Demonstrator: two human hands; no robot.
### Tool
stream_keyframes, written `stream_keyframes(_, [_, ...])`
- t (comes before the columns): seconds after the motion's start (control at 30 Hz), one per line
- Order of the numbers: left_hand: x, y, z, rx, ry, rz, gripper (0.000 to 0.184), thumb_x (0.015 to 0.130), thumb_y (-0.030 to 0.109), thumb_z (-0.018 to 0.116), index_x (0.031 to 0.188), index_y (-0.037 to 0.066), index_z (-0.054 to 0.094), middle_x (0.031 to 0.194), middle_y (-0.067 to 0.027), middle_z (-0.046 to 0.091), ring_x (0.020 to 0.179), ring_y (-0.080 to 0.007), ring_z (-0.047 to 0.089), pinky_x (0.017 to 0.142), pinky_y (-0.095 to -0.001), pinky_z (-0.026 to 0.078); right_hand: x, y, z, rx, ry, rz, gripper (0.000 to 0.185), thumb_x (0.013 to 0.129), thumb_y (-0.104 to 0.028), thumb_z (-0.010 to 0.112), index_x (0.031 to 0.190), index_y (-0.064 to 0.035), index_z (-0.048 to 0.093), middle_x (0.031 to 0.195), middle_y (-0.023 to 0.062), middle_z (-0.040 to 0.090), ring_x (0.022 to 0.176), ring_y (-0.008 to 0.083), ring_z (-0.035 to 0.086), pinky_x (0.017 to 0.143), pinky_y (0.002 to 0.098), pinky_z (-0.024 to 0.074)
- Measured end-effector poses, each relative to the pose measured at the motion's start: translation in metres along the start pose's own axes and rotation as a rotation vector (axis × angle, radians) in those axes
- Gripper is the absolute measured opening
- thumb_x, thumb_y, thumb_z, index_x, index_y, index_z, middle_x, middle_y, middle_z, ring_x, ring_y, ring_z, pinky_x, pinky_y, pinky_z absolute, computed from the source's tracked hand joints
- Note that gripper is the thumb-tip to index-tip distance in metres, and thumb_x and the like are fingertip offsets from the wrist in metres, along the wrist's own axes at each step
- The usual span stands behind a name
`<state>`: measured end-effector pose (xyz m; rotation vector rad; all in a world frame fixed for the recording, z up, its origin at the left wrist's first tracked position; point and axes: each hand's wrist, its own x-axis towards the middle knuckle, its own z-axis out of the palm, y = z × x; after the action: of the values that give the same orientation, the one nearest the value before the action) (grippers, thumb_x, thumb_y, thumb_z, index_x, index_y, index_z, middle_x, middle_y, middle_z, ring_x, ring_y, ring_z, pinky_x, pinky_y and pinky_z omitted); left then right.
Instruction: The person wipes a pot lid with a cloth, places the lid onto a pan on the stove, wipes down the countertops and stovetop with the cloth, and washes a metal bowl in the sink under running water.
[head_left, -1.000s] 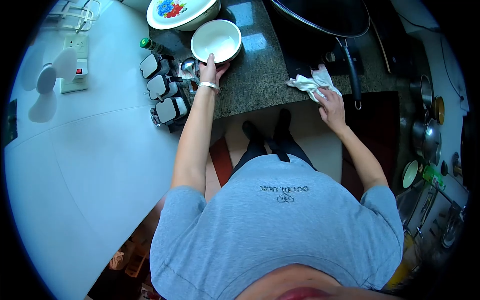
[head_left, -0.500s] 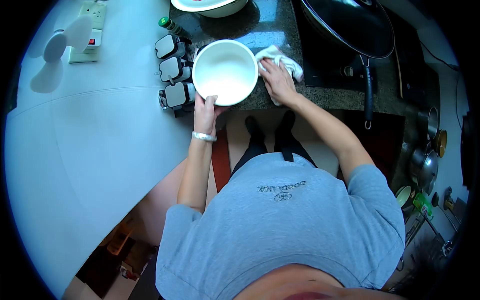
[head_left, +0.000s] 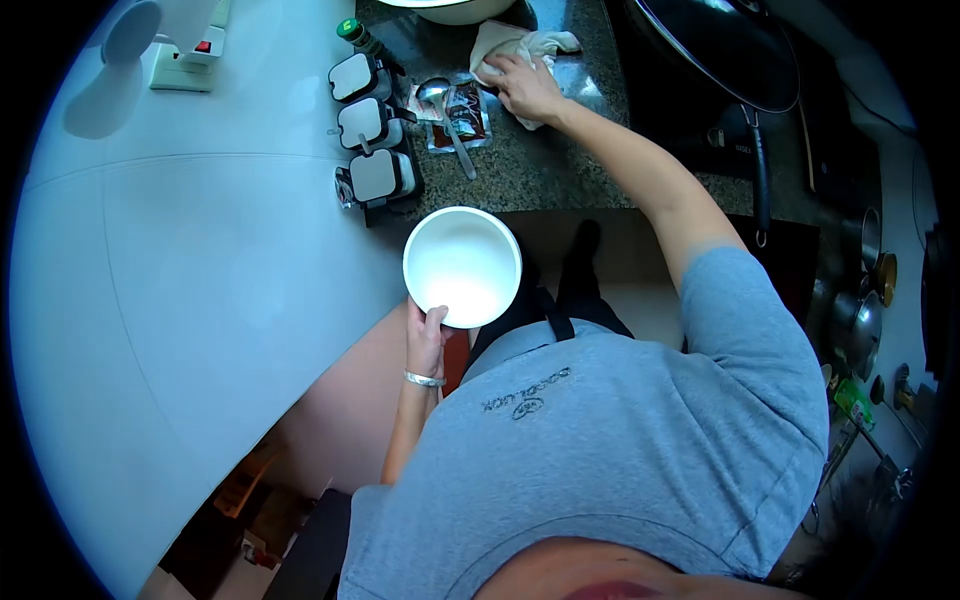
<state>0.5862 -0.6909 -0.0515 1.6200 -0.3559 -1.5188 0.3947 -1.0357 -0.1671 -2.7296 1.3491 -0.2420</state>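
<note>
My left hand (head_left: 427, 338) holds a white bowl (head_left: 462, 262) by its near rim, thumb over the edge. The bowl hangs off the counter's front edge, before my body, and nothing shows inside it. My right hand (head_left: 527, 90) presses on a crumpled white cloth (head_left: 500, 45) on the dark speckled counter (head_left: 540, 165), fingers over the fabric. To the left of the cloth, a metal spoon (head_left: 457, 140) rests across a dark printed packet (head_left: 470, 112).
Three lidded seasoning boxes (head_left: 368, 125) and a green-capped bottle (head_left: 356, 35) line the counter's left side. A large basin (head_left: 455, 12) stands at the back. A wok's handle (head_left: 761, 185) juts past the front edge at right. Pots (head_left: 856, 325) hang further right.
The bowl in my left hand has come back toward my body, uncovering the spoon and packet. My right hand has slid the cloth farther back and left across the counter.
</note>
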Motion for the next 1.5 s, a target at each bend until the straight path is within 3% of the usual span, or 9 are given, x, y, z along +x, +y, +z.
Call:
stream_keyframes(0.37, [0.007, -0.013, -0.044, 0.055, -0.029, -0.023, 0.060, 0.081, 0.009, 0.050, 0.137, 0.004, 0.028, 0.123, -0.0157, 0.046, 0.108, -0.0269, 0.055, 0.084, -0.0415, 0.054, -0.215, -0.066, -0.049, 0.230, -0.116, -0.150, 0.054, 0.076, -0.006, 0.060, 0.127, -0.0172, 0.052, 0.138, 0.0048, 0.045, 0.128, 0.0230, 0.041, 0.104, 0.0463, 0.0325])
stream_keyframes(0.47, [-0.006, -0.012, -0.056, 0.015, 0.002, -0.021, 0.060, 0.081, 0.009, 0.050, 0.137, 0.004, 0.028, 0.124, -0.0158, 0.046, 0.108, -0.0274, 0.055, 0.085, -0.0415, 0.054, -0.201, -0.085, -0.032, 0.357, -0.108, -0.367, 0.050, 0.075, -0.006, 0.060, 0.123, -0.0175, 0.057, 0.134, 0.0041, 0.049, 0.124, 0.0208, 0.045, 0.103, 0.0430, 0.0339])
stream_keyframes(0.6, [-0.027, -0.012, -0.076, 0.016, 0.078, -0.029, 0.060, 0.081, 0.009, 0.050, 0.136, 0.004, 0.027, 0.124, -0.0171, 0.045, 0.108, -0.0288, 0.056, 0.084, -0.0415, 0.054, -0.132, -0.154, -0.009, 0.408, -0.024, -0.768, 0.043, 0.080, -0.016, 0.053, 0.123, -0.0127, 0.057, 0.134, 0.0030, 0.049, 0.132, 0.0196, 0.035, 0.106, 0.0459, 0.0281])
stream_keyframes(0.67, [-0.034, -0.011, -0.081, 0.024, 0.124, -0.013, 0.060, 0.082, 0.010, 0.048, 0.138, 0.005, 0.027, 0.123, -0.0150, 0.047, 0.107, -0.0248, 0.057, 0.079, -0.0362, 0.056, -0.098, -0.198, 0.034, 0.341, 0.145, -0.833, 0.039, 0.082, -0.021, 0.048, 0.118, -0.0101, 0.059, 0.134, 0.0036, 0.048, 0.135, 0.0194, 0.030, 0.109, 0.0466, 0.0229])
stream_keyframes(0.8, [-0.040, -0.006, -0.079, 0.033, 0.166, -0.034, 0.061, 0.081, 0.009, 0.049, 0.138, 0.006, 0.029, 0.123, -0.0145, 0.047, 0.105, -0.0246, 0.057, 0.080, -0.0360, 0.056, -0.085, -0.237, 0.053, 0.029, 0.063, -0.706, 0.033, 0.083, -0.021, 0.047, 0.110, -0.0111, 0.061, 0.134, 0.0052, 0.048, 0.135, 0.0184, 0.029, 0.115, 0.0457, 0.0101])
stream_keyframes(1.0, [-0.021, 0.003, -0.052, 0.084, 0.075, -0.038, 0.058, 0.080, 0.009, 0.050, 0.135, 0.003, 0.029, 0.124, -0.0170, 0.046, 0.107, -0.0291, 0.056, 0.086, -0.0408, 0.053, -0.144, -0.156, 0.031, 0.040, 0.104, -0.616, 0.041, 0.084, -0.022, 0.046, 0.123, -0.0129, 0.054, 0.142, 0.0033, 0.039, 0.136, 0.0163, 0.026, 0.117, 0.0436, 0.0074])
stream_keyframes(1.13, [-0.002, 0.006, -0.029, 0.181, -0.025, -0.033, 0.058, 0.080, 0.008, 0.049, 0.135, 0.004, 0.030, 0.124, -0.0166, 0.046, 0.107, -0.0292, 0.056, 0.085, -0.0419, 0.053, -0.204, -0.076, 0.015, -0.024, 0.049, -0.585, 0.045, 0.085, -0.021, 0.049, 0.129, -0.0161, 0.048, 0.142, -0.0007, 0.036, 0.137, 0.0145, 0.025, 0.116, 0.0446, 0.0137])
stream_keyframes(1.4, [0.004, 0.007, 0.055, 0.282, -0.189, -0.042, 0.057, 0.080, 0.005, 0.047, 0.135, 0.007, 0.030, 0.124, -0.0157, 0.046, 0.107, -0.0292, 0.055, 0.083, -0.0437, 0.054, -0.345, 0.093, -0.026, -0.120, 0.169, -0.430, 0.036, 0.083, -0.015, 0.051, 0.118, -0.0218, 0.057, 0.138, -0.0045, 0.039, 0.130, 0.0133, 0.035, 0.106, 0.0405, 0.0302])
stream_keyframes(1.5, [0.005, -0.009, 0.089, 0.340, -0.219, -0.051, 0.055, 0.080, 0.004, 0.046, 0.133, 0.007, 0.032, 0.122, -0.0138, 0.048, 0.106, -0.0273, 0.056, 0.080, -0.0412, 0.054, -0.407, 0.159, -0.040, -0.200, 0.152, -0.328, 0.037, 0.083, -0.014, 0.050, 0.119, -0.0215, 0.056, 0.136, -0.0062, 0.041, 0.130, 0.0123, 0.036, 0.108, 0.0440, 0.0288])
